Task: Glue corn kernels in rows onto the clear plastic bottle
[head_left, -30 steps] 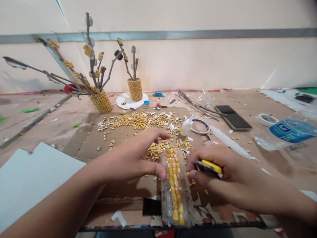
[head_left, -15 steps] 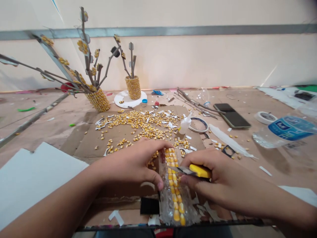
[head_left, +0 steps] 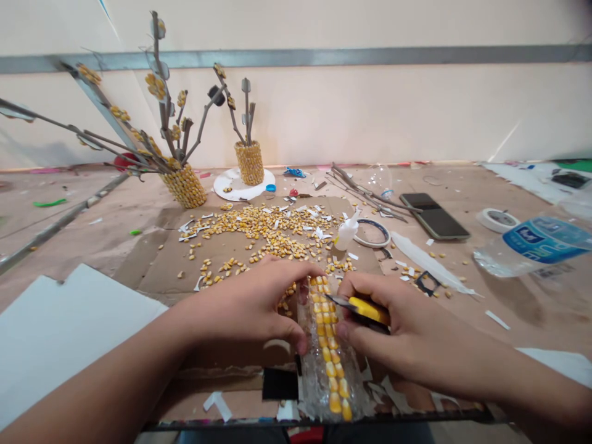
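tabletop point(head_left: 55, 231): blue bottle label point(head_left: 539, 243), lettering unreadable; hands point(head_left: 259, 302) on yellow tool point(head_left: 370, 311), tube point(head_left: 314, 365)

Your head camera is facing forward and down across the table point(head_left: 462, 317) from close above its near edge.

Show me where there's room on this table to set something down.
Mostly bare: table between the phone and the far-right white sheet; cardboard between the notched white board and the corn kernels. Crowded: between left hand and right hand, where the clear plastic piece lies.
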A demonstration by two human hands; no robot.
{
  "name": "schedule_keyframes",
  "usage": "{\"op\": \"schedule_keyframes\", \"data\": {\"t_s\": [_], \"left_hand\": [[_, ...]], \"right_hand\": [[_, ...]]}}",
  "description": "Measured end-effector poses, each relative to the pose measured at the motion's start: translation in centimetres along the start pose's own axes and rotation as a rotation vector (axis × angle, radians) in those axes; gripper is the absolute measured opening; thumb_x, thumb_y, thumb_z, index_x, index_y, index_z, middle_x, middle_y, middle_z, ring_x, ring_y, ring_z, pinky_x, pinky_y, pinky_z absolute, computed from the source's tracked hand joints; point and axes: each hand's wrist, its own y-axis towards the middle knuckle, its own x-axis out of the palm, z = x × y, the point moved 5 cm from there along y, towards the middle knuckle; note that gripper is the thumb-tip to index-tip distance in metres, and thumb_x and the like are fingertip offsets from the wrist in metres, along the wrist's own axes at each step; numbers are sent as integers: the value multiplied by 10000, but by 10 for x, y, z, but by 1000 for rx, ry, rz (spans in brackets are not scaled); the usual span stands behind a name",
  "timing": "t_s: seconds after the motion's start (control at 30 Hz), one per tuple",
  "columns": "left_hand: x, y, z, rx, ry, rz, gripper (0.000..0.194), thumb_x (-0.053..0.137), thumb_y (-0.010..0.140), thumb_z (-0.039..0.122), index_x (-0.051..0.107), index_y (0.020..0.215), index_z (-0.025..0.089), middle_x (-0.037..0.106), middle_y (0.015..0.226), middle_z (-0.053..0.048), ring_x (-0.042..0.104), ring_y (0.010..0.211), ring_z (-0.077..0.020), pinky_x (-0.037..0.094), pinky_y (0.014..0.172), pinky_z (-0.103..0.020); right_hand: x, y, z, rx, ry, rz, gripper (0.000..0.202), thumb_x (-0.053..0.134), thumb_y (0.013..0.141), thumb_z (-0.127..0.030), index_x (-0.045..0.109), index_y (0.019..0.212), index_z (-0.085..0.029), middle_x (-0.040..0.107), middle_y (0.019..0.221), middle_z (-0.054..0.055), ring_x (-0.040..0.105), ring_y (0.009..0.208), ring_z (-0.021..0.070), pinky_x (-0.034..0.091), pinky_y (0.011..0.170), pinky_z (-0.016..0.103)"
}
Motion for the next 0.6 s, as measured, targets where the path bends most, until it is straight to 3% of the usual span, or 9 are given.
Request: {"op": "schedule_keyframes", "data": {"t_s": [0.23,0.4,0.6], "left_hand": [[-1,0,3,-28,10,-4,781,975,685,225,679,1402,321,738,1270,-6,650,1227,-311,495,1028,-380],[-1,0,0,5,3,-6,748,983,686,259,695,1375,307,745,1297,-16,664,1237,-317,510,1028,-383],[-7,1,-9,87,-18,-27,895,1000,688,302,604,1491,291,687,1457,-80,624,1342,-342,477,1130,-453]], "right_hand": [[7,1,6,117,129,-63,93,632,901,-247,642,993,-254,676,897,-7,600,777,174,467,627,262],[10,2,12,214,266,-107,130,642,915,-333,628,1022,-261,647,845,-11,604,744,182,454,596,270],[-14,12,18,189,233,138,202,682,882,-410,579,865,-237,510,721,-47,476,637,141,395,582,271]]}}
